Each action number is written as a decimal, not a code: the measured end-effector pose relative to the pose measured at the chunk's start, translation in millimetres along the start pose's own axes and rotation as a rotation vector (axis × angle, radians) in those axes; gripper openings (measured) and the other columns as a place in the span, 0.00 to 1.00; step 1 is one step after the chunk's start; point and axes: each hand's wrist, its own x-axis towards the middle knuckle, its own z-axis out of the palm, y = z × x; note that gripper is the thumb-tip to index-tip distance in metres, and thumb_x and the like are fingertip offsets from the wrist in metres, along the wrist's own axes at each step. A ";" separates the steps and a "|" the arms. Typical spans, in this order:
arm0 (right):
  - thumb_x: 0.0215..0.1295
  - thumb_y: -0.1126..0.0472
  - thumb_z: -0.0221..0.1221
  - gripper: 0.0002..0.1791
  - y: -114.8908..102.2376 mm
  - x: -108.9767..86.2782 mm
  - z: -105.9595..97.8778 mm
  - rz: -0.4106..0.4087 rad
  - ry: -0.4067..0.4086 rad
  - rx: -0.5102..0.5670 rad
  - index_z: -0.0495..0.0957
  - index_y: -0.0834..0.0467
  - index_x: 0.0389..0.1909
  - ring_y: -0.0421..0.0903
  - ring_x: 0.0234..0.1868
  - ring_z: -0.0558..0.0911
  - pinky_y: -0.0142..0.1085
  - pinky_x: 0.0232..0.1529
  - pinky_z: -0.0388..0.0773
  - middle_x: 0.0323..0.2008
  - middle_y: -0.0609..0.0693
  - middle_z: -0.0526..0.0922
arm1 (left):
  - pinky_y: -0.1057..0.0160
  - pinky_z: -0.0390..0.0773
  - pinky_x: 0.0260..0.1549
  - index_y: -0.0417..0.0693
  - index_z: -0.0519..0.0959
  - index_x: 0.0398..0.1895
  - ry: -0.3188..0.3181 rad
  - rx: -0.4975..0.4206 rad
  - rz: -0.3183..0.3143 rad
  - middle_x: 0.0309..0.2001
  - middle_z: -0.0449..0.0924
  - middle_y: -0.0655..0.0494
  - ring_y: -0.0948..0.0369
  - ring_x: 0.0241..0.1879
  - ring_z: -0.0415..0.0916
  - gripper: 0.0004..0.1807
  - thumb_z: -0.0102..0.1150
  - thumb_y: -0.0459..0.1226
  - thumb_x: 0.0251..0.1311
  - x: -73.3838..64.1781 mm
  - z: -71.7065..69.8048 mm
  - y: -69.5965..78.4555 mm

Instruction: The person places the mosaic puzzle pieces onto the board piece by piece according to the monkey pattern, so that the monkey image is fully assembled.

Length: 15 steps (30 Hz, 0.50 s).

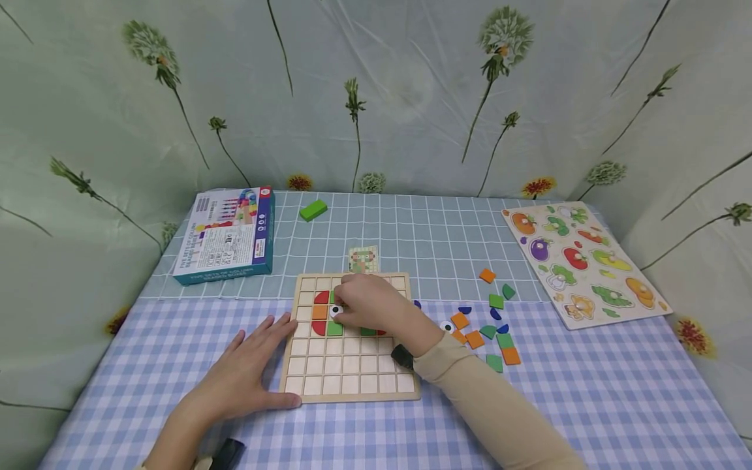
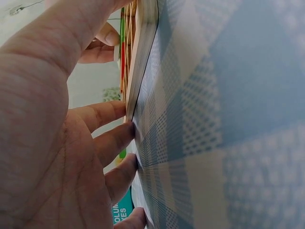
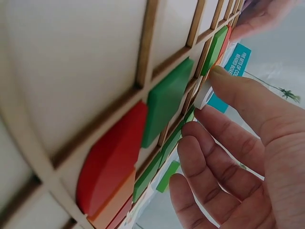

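A wooden grid board (image 1: 331, 365) lies in front of me, with red rounded pieces (image 1: 319, 328), an orange square (image 1: 320, 313) and green squares (image 1: 335, 328) set in its upper cells. My right hand (image 1: 376, 303) reaches over the board and hides part of this pattern. Its thumb and index finger pinch a white eye piece (image 3: 204, 94) with a black dot, close over a cell beside the orange square. My left hand (image 1: 249, 365) rests along the board's left edge with fingers spread, the thumb at the near left corner.
A small pattern card (image 1: 363, 257) lies behind the board. Loose orange, green and blue pieces (image 1: 474, 339) and another eye piece (image 1: 447, 327) are scattered to the right. Farther out are a vegetable puzzle (image 1: 587, 261), a boxed bead set (image 1: 226, 235) and a green block (image 1: 313, 210).
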 end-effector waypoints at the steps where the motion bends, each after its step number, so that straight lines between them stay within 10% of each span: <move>1: 0.71 0.49 0.71 0.10 0.0 0.6 0.5 -0.002 0.002 -0.003 0.87 0.52 0.37 0.37 0.34 0.77 0.32 0.36 0.78 0.36 0.44 0.83 | 0.19 0.53 0.75 0.56 0.64 0.84 -0.001 -0.001 -0.001 0.85 0.61 0.50 0.40 0.84 0.56 0.69 0.78 0.74 0.37 0.1 0.0 0.1; 15: 0.71 0.48 0.71 0.11 0.1 1.7 0.5 0.004 -0.014 -0.009 0.90 0.52 0.42 0.39 0.38 0.82 0.34 0.39 0.84 0.41 0.46 0.86 | 0.19 0.52 0.74 0.56 0.63 0.84 -0.007 -0.013 -0.004 0.85 0.61 0.50 0.40 0.85 0.55 0.69 0.78 0.74 0.37 0.6 0.4 -0.1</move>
